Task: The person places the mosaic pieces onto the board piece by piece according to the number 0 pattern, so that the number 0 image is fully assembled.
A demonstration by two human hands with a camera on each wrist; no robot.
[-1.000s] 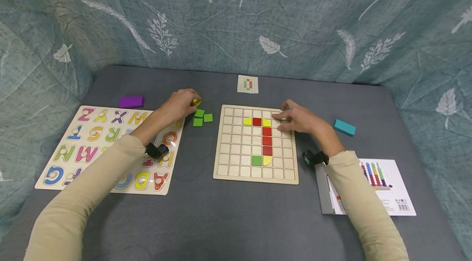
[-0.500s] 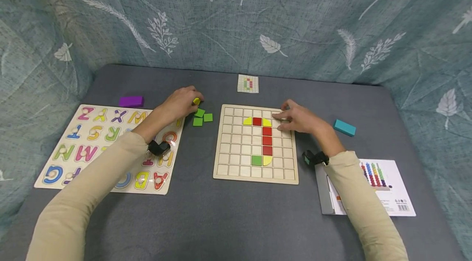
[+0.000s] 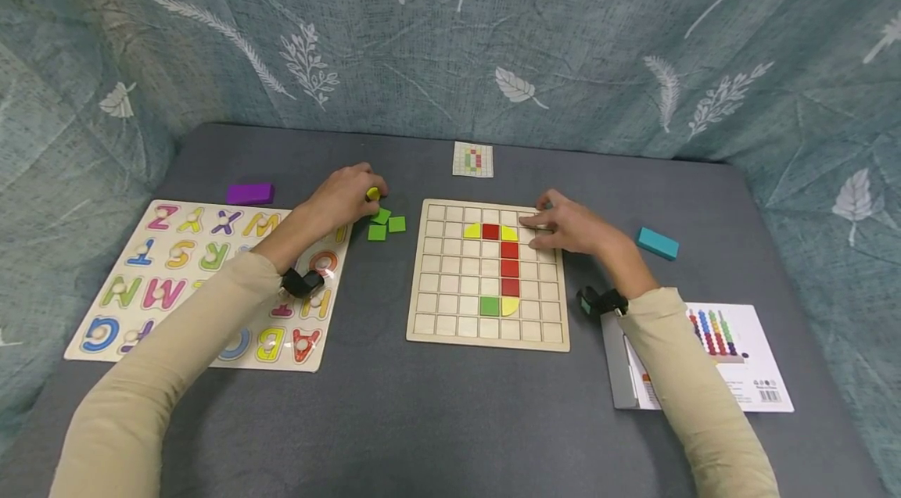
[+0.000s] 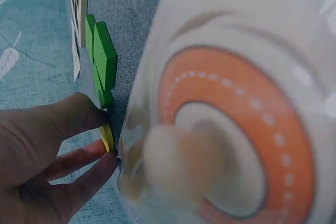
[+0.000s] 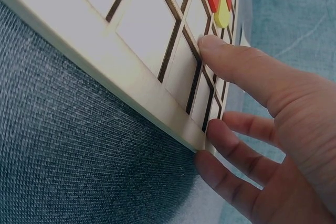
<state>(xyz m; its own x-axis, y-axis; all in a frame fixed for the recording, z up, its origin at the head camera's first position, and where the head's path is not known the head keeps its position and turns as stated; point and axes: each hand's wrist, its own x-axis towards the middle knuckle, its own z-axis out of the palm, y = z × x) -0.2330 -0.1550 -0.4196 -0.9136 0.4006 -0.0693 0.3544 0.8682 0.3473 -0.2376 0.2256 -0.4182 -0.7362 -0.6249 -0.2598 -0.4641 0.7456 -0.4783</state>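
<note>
My left hand [image 3: 345,195] pinches a yellow tile [image 4: 107,137] between thumb and fingers, just off the letter board's far right corner. Three green square tiles [image 3: 397,224] lie loose beside that hand. The wooden grid board [image 3: 450,332] lies in the middle of the table. Its cells hold yellow quarter-round tiles [image 3: 510,306], several red square tiles [image 3: 510,268] and one green square tile [image 3: 489,306]. My right hand [image 3: 573,224] rests at the grid board's far right corner. In the right wrist view its thumb touches the grid and its fairly straight fingers lie along the edge.
A letter puzzle board [image 3: 197,306] lies left under my left arm. Behind it is a purple block [image 3: 250,194]. A small pattern card [image 3: 473,160] lies beyond the grid board. To the right are a teal block [image 3: 658,243] and a white box [image 3: 756,357] partly under my right arm.
The yellow tile in my left hand turns slightly between the fingers, and that hand has shifted a little. My right hand stays at the grid board.
</note>
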